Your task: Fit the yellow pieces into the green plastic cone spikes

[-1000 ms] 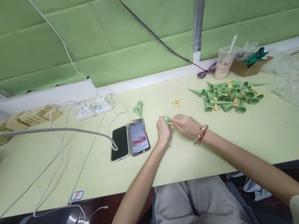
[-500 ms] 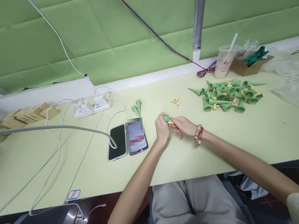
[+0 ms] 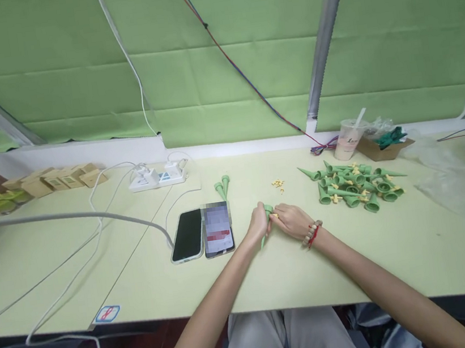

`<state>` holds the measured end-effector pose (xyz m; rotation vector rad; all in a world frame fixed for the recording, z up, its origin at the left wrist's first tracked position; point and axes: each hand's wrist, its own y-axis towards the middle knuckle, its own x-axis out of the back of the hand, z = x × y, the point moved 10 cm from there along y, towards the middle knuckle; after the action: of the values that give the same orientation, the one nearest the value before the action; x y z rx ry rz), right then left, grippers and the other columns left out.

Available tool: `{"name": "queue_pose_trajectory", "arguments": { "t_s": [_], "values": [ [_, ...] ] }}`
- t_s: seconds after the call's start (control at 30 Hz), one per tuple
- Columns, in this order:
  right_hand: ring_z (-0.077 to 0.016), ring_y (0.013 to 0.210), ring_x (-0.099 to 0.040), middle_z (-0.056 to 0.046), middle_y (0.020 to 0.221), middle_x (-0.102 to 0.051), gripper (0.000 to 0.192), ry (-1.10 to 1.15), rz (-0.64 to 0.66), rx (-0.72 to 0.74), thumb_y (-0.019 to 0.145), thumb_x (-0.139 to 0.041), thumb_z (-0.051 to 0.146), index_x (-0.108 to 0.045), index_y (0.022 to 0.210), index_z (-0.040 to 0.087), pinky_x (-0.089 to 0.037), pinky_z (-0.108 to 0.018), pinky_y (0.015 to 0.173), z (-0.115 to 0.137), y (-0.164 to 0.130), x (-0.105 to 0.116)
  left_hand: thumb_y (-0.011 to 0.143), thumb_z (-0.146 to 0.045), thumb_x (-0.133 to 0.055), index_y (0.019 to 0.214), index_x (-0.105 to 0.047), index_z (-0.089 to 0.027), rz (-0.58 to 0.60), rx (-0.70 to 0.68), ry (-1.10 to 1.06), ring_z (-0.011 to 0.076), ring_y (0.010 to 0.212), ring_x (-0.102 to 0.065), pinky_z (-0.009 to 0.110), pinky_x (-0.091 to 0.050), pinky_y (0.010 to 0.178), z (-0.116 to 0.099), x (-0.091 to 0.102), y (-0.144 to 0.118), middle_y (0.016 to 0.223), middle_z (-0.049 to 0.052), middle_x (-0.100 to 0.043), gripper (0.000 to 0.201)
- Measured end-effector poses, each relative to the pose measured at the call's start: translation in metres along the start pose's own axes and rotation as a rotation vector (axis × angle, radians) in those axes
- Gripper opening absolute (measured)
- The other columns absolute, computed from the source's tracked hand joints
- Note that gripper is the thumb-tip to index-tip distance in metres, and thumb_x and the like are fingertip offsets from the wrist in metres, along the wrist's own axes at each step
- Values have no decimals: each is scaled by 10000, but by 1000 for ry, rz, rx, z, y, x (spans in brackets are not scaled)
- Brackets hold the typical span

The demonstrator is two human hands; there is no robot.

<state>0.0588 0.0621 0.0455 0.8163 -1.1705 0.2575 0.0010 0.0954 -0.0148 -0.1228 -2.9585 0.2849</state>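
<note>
My left hand [image 3: 257, 225] grips a green plastic cone spike [image 3: 266, 228], its wide end up and its tip pointing down toward the table. My right hand [image 3: 291, 221], with a bead bracelet at the wrist, pinches a small yellow piece [image 3: 275, 214] against the cone's wide end. Both hands meet just right of two phones [image 3: 201, 233] lying side by side. A heap of several green cones with yellow parts [image 3: 356, 185] lies to the right. A few loose yellow pieces [image 3: 278, 184] and two green cones [image 3: 222, 187] lie beyond my hands.
A white power strip [image 3: 158, 178] with cables sits at the back left, and a thick grey cable [image 3: 62, 218] runs across to the phones. Small cardboard boxes [image 3: 53, 179] stand far left. A plastic cup with a straw [image 3: 346, 141], a cardboard box [image 3: 384, 147] and clear plastic bags [image 3: 451, 179] are at the right.
The view tilted up, showing more of the green wall. My hands stayed together on the cone, and my right hand pressed closer onto its wide end.
</note>
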Motion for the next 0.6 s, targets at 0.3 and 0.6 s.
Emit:
{"name": "queue_pose_trajectory", "arguments": {
  "t_s": [0.3,0.6],
  "values": [
    [-119,401,-439,15,441,-434,603,796,76,-483,878,-122,565,-427,512,195,-377,-255,458,-17,1,-36,819,-311,-268,686,-481,-187,-386,-445,27,122,523,-426,229,-314,521,-38,44,-6,552,-24,-437,280],
    [-184,968,-544,-102,1012,-647,261,-49,87,-402,809,-458,116,-627,997,183,-398,-266,797,-101,24,-10,817,-366,-227,646,-447,-183,-316,-246,-330,85,341,-335,205,-254,356,-24,41,5,470,-49,-350,334]
  ]
}}
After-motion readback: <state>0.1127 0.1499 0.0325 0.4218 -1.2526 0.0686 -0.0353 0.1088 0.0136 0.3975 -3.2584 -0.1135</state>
